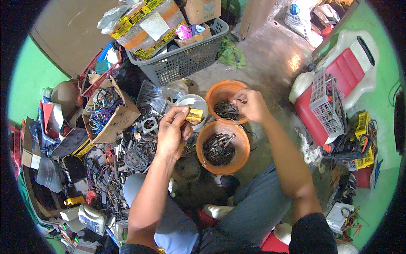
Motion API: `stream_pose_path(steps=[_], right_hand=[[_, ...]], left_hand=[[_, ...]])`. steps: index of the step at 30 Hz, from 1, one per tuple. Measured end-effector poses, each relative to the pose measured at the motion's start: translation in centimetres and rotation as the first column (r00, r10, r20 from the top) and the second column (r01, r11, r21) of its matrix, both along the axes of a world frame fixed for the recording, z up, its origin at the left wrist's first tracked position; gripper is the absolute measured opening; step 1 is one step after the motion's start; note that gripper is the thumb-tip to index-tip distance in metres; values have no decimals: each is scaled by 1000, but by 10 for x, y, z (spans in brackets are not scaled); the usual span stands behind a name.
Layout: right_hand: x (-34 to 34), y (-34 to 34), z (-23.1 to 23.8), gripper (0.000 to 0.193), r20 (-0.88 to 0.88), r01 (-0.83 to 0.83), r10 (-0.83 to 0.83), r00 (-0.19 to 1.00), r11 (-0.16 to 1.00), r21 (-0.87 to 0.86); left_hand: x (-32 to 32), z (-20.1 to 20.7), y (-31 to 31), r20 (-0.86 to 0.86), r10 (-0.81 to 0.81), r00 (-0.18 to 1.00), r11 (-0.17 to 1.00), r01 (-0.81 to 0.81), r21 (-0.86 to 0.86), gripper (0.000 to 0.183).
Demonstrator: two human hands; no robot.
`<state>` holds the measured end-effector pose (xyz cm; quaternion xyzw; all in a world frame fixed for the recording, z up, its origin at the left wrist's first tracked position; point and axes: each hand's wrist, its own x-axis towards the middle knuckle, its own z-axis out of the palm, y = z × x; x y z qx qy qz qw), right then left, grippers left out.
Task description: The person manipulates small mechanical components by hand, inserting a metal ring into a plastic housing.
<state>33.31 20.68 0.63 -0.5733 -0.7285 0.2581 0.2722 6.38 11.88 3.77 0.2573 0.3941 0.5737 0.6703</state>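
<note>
My left hand [172,130] is closed, with a small shiny yellow piece [195,114] gripped between thumb and fingers. That piece is held over the white bucket [184,100], hiding part of its opening. Fingertips pinched together, my right hand [253,106] is at the right side of the far orange bucket [218,89]. Whatever is in this pinch is too small to make out. Dark metal bolts [226,109] lie in the far orange bucket. Nearer to me, another orange bucket [241,158] holds more bolts and similar metal parts [218,148].
A heap of metal parts and cables [122,163] covers the floor at left, beside a cardboard box of wires [111,131]. A grey basket [182,63] with packages stands behind. At right are a red and white chair [344,70] and a white crate [325,106].
</note>
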Motion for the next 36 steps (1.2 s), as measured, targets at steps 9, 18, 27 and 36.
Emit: stream_pose_path(steps=[9,18,27,36], right_hand=[[5,11,-12,12,162,63,-63,985,998,6],[-21,7,2,15,14,26,-29,999,984,174],[-91,-58,50,11,-383,-5,136,914,946,325],[-108,-91,61,18,-285,-190,358,889,855,482]], left_hand=[[18,-8,16,-126,-57,990,998,52,-41,17],[6,-7,12,-112,-55,992,998,51,-38,25],[-21,12,-8,-243,-100,965,994,105,8,45],[-27,10,-24,-709,79,701,950,162,266,44]])
